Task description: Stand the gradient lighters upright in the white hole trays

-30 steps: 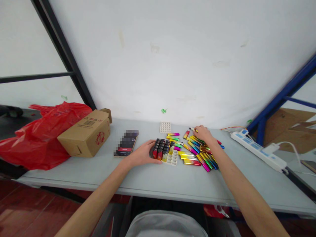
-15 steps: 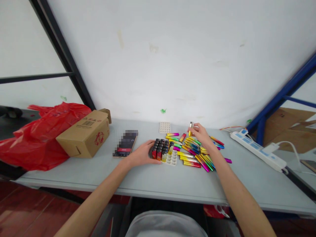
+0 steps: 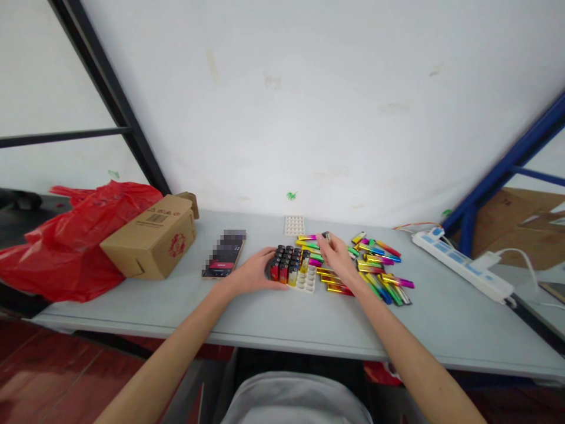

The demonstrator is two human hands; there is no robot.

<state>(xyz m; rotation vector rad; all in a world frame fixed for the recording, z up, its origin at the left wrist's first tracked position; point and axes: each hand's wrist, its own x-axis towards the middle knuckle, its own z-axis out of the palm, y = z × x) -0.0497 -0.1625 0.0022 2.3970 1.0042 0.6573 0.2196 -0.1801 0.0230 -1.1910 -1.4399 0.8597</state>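
1. upright lighters [image 3: 286, 262] stand packed in rows, black tops up, at the left end of a white tray [image 3: 307, 285] on the bench [image 3: 265, 321]; the front ones show red and yellow bodies, and round pockets show at the tray's right end.
2. left hand [image 3: 252, 274]: fingers spread wide in a curve around the left side of the cluster, thumb along the near edge; how firmly they press, i cannot tell.
3. right hand [image 3: 336, 254]: fingers closed in a pinch on one held lighter [image 3: 326, 236], its dark top showing above them, just right of the tray; its body is mostly hidden.
4. loose lighters [image 3: 371, 268], shiny and many-coloured, lie heaped beside and beyond the right hand.
5. a second tray [image 3: 294, 225] lies behind the first, near the wall [image 3: 282, 135].
6. a phone [image 3: 226, 254] and a cardboard box [image 3: 152, 238] are to the left, a power strip [image 3: 461, 268] to the right.
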